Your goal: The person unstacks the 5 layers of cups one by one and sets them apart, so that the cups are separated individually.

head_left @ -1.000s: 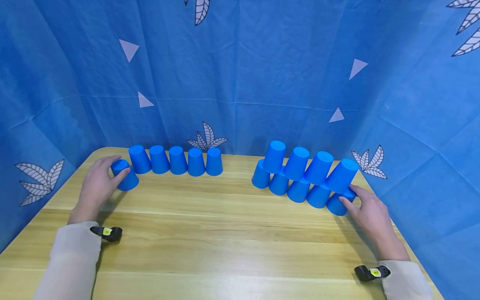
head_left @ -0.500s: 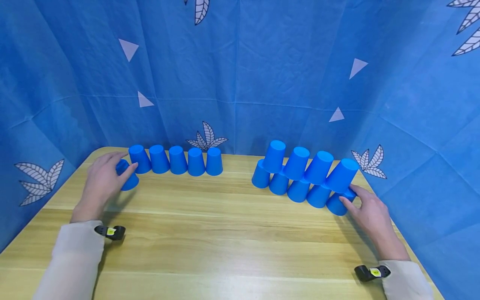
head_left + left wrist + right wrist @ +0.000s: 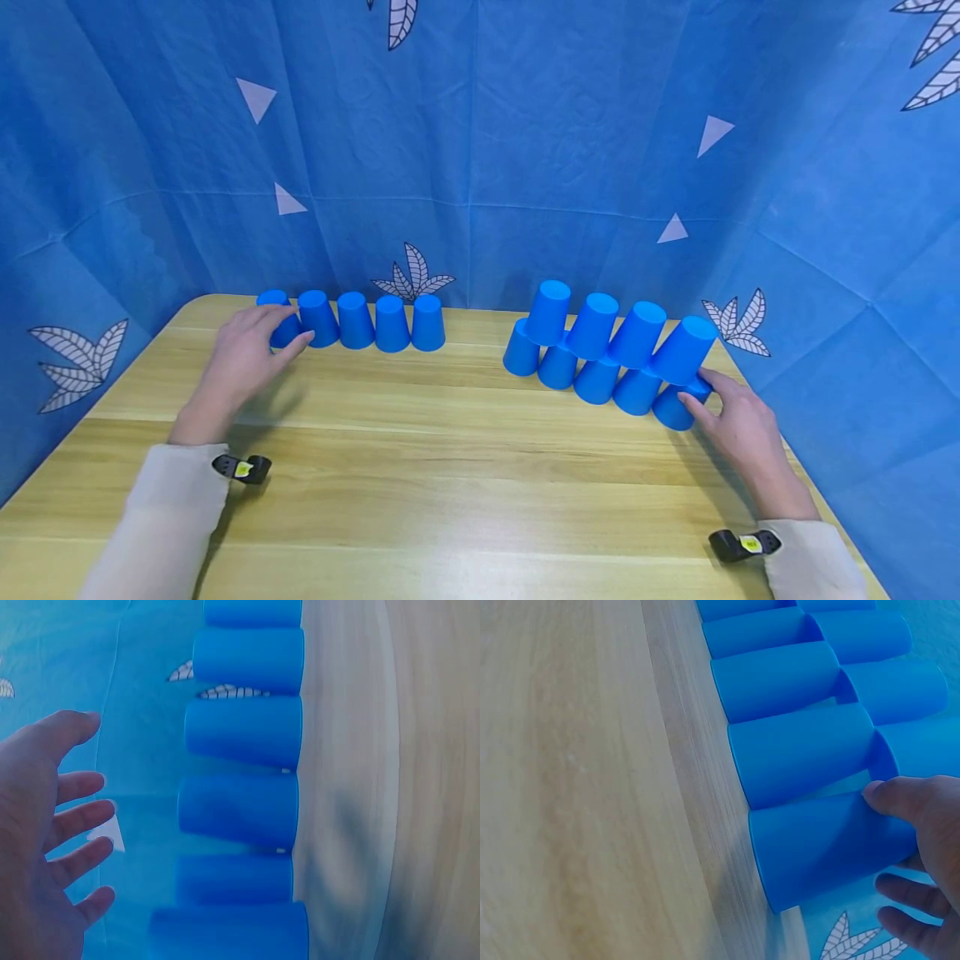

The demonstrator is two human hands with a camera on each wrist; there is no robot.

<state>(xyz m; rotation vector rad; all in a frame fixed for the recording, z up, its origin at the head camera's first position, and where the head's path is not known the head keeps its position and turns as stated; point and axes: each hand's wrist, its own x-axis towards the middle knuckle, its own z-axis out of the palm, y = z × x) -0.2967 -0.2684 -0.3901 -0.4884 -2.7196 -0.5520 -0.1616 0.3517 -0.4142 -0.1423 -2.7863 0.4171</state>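
Note:
My left hand [image 3: 251, 354] hovers, fingers spread and holding nothing, by the left row of upside-down blue cups [image 3: 356, 321]. In the left wrist view the fingers are apart from the cups; the nearest cup [image 3: 232, 930] is at the bottom edge, and the hand hides it in the head view. On the right stands a two-tier row of upside-down blue cups [image 3: 637, 335]. My right hand [image 3: 742, 425] pinches the front bottom cup [image 3: 829, 851], thumb on its near side, some fingers hidden behind it. An upper cup [image 3: 684, 350] rests above it.
Both rows stand on a wooden table [image 3: 450, 467], near its back and right edges. A blue patterned curtain [image 3: 472, 150] hangs behind and at the sides. A black wrist camera [image 3: 251, 470] sits on the left sleeve, another [image 3: 731, 546] on the right.
My left hand has moved right and away from the front-left cup, passing in front of it. The right hand and the two-tier row have stayed put.

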